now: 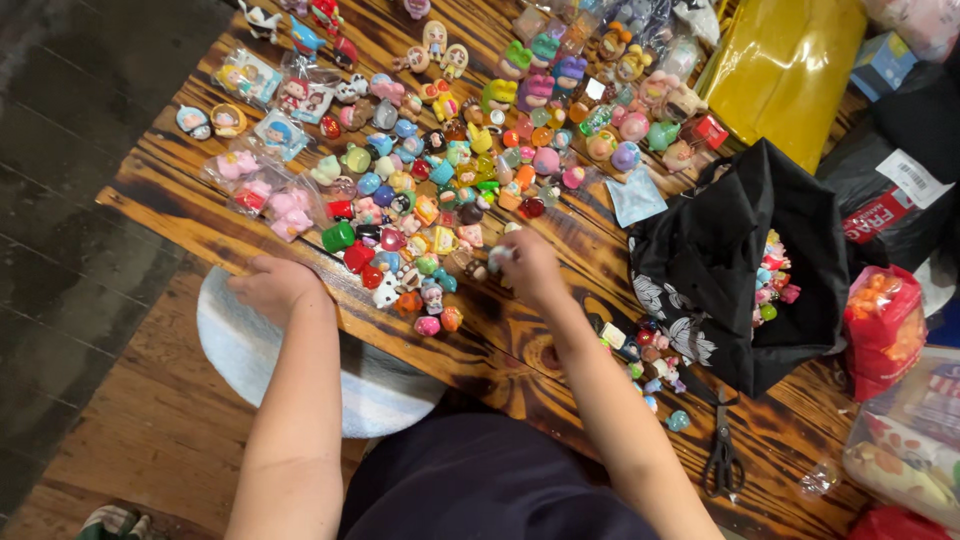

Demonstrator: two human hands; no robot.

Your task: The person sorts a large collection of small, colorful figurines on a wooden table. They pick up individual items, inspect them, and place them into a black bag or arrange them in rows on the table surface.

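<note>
Wooden table [560,340], small white figurine [499,258] between right-hand fingers [515,262].

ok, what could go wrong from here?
1. The right hand pinches a small figure inside the packed spread of toy figures; a sweep could topple neighbours.
2. Figures near the table edge, beside the resting left hand, could roll off.
3. The black bag gapes, and its toys might spill.

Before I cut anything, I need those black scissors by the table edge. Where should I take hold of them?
Grip the scissors by their finger loops, which lie toward the near table edge, coming from that edge. The closed blades point away toward the black bag.
</note>
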